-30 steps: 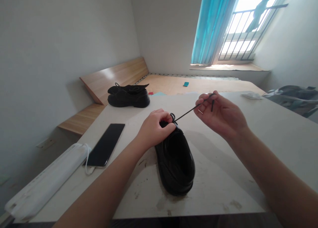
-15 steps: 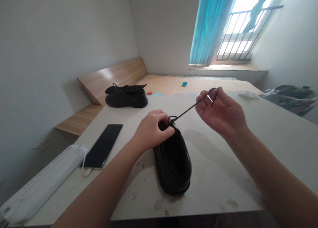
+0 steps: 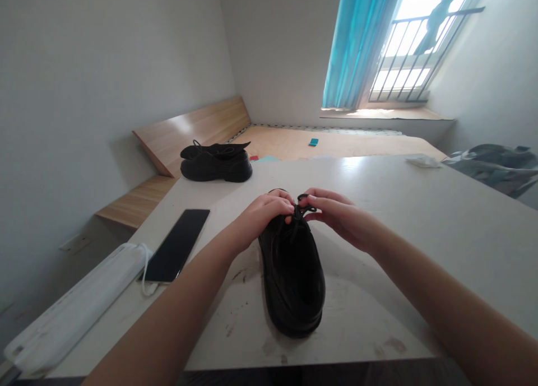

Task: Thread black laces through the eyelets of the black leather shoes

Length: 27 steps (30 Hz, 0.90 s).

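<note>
A black leather shoe (image 3: pixel 294 285) stands upright on the white table, its heel towards me and its toe pointing away. Over its laced front, my left hand (image 3: pixel 263 212) pinches the black shoelace (image 3: pixel 297 215) from the left side. From the right, my right hand (image 3: pixel 338 212) grips a loop of the same lace between thumb and fingers. Both hands almost meet above the shoe's tongue, and a lace end hangs towards the opening. The toe is mostly hidden behind the hands.
Another pair of black shoes (image 3: pixel 216 164) sits at the table's far left. A phone (image 3: pixel 179 246) lies left of my forearm, beside a white power strip (image 3: pixel 79 307) with a cable. A small plastic packet (image 3: pixel 423 161) rests at the far right. Behind is a wooden bed (image 3: pixel 286 139).
My right hand has come down and left from holding the lace stretched out, and is now at the shoe's front beside my left hand. The lace is looped close to the shoe.
</note>
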### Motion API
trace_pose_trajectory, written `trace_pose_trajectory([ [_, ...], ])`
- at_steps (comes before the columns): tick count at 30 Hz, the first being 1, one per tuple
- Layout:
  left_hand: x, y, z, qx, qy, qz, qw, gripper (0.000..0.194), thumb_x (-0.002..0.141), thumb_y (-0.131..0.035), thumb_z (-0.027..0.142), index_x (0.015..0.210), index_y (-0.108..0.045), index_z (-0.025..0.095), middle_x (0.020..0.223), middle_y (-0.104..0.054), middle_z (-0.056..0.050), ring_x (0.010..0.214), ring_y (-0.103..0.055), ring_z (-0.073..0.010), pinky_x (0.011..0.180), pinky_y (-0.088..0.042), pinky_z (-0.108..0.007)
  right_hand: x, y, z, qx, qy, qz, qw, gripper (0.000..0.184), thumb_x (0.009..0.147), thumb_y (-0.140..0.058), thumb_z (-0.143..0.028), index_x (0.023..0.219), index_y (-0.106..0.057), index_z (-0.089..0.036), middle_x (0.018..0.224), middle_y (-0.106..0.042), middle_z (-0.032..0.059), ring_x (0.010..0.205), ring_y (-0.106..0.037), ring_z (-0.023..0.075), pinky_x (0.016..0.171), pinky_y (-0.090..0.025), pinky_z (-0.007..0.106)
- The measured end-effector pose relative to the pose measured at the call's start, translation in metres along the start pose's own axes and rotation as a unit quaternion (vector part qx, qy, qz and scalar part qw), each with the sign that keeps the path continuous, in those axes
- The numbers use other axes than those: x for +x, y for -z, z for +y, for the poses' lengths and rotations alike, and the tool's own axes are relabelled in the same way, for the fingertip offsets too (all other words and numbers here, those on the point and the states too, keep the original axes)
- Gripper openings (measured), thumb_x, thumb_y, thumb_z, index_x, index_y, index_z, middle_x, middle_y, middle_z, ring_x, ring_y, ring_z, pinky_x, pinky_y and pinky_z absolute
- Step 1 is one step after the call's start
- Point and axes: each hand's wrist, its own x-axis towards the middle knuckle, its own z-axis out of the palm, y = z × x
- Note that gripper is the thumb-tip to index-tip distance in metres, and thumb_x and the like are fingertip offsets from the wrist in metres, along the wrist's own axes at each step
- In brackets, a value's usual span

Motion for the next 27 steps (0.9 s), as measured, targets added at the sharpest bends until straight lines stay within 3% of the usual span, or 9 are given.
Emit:
trace_pose_trajectory([
  [4,-0.005,0.001,0.009,-0.199,0.035,0.058,0.978,0.024,0.077,-0.038,0.024,0.055,-0.046,0.018,0.093,-0.065,-0.007,0.094,-0.062,-0.0211,0.089,-0.052,-0.037,-0.004,-0.004,-0.002,-0.075,0.026,-0.031,0.996,0.021,0.086,-0.061,-0.04,0.09,-0.066,-0.02,0.096,-0.061,0.0027,0.097,-0.055,0.017,0.088,-0.043,0.03],
  [7,-0.01,0.008,0.014,-0.363,-0.018,0.086,0.928,0.022,0.075,-0.044,0.027,0.057,-0.054,0.019,0.097,-0.066,-0.006,0.104,-0.061,-0.0224,0.093,-0.051,-0.037,-0.004,-0.003,0.001,-0.185,0.08,-0.046,0.978,0.023,0.087,-0.06,-0.038,0.104,-0.065,-0.022,0.109,-0.06,0.0046,0.105,-0.053,0.0192,0.096,-0.042,0.036],
  [10,-0.014,0.018,0.016,-0.474,-0.066,0.057,0.876,0.028,0.077,-0.049,0.033,0.053,-0.052,0.02,0.093,-0.066,-0.003,0.101,-0.061,-0.0213,0.095,-0.05,-0.038,-0.003,-0.003,0.005,-0.326,0.168,-0.05,0.929,0.026,0.087,-0.061,-0.032,0.111,-0.063,-0.022,0.119,-0.055,0.0075,0.117,-0.048,0.0218,0.105,-0.036,0.04],
  [13,-0.017,0.027,0.017,-0.502,-0.079,0.008,0.861,0.049,0.081,-0.048,0.046,0.041,-0.038,0.019,0.071,-0.059,-0.004,0.069,-0.059,-0.017,0.071,-0.053,-0.034,-0.003,-0.007,0.006,-0.384,0.237,-0.036,0.892,0.013,0.087,-0.06,-0.024,0.099,-0.062,-0.02,0.11,-0.058,0.0076,0.111,-0.05,0.021,0.104,-0.035,0.04],
  [15,-0.015,0.029,0.017,-0.477,-0.078,-0.021,0.875,0.054,0.082,-0.048,0.05,0.039,-0.037,0.019,0.058,-0.048,-0.003,0.054,-0.049,-0.0137,0.057,-0.047,-0.03,-0.004,-0.01,0.005,-0.369,0.247,-0.027,0.896,0.005,0.088,-0.059,-0.023,0.089,-0.062,-0.02,0.103,-0.059,0.0071,0.103,-0.052,0.0201,0.097,-0.038,0.039],
  [17,-0.011,0.027,0.014,-0.43,-0.065,-0.018,0.9,0.047,0.082,-0.047,0.044,0.043,-0.046,0.019,0.057,-0.044,-0.001,0.055,-0.048,-0.0131,0.056,-0.044,-0.028,-0.003,-0.011,0.004,-0.313,0.22,-0.028,0.923,0.012,0.09,-0.057,-0.028,0.083,-0.061,-0.019,0.097,-0.058,0.0063,0.094,-0.053,0.0185,0.089,-0.041,0.036],
  [22,0.002,0.014,0.0,-0.114,-0.04,0.111,0.986,0.015,0.074,-0.054,0.025,0.063,-0.06,0.017,0.067,-0.053,0.001,0.065,-0.047,-0.0119,0.063,-0.037,-0.026,-0.003,-0.009,-0.002,-0.076,0.124,-0.002,0.989,0.028,0.091,-0.055,-0.045,0.078,-0.059,-0.021,0.087,-0.054,0.003,0.085,-0.051,0.0162,0.081,-0.042,0.032],
  [24,0.003,0.01,-0.004,0.058,-0.05,0.124,0.989,0.013,0.075,-0.056,0.025,0.064,-0.059,0.017,0.067,-0.054,0.002,0.066,-0.046,-0.0125,0.064,-0.035,-0.027,-0.003,-0.007,-0.009,0.008,0.118,0.013,0.993,0.035,0.088,-0.058,-0.049,0.067,-0.051,-0.021,0.08,-0.05,0.0022,0.082,-0.052,0.0171,0.082,-0.044,0.034],
  [27,0.0,0.008,-0.005,0.245,-0.085,0.121,0.958,0.017,0.077,-0.056,0.025,0.063,-0.06,0.017,0.071,-0.054,0.001,0.072,-0.049,-0.0149,0.067,-0.036,-0.03,-0.007,-0.004,-0.022,0.08,0.108,0.001,0.991,0.046,0.081,-0.066,-0.048,0.06,-0.035,-0.021,0.064,-0.037,-0.0018,0.061,-0.044,0.0139,0.065,-0.043,0.033],
])
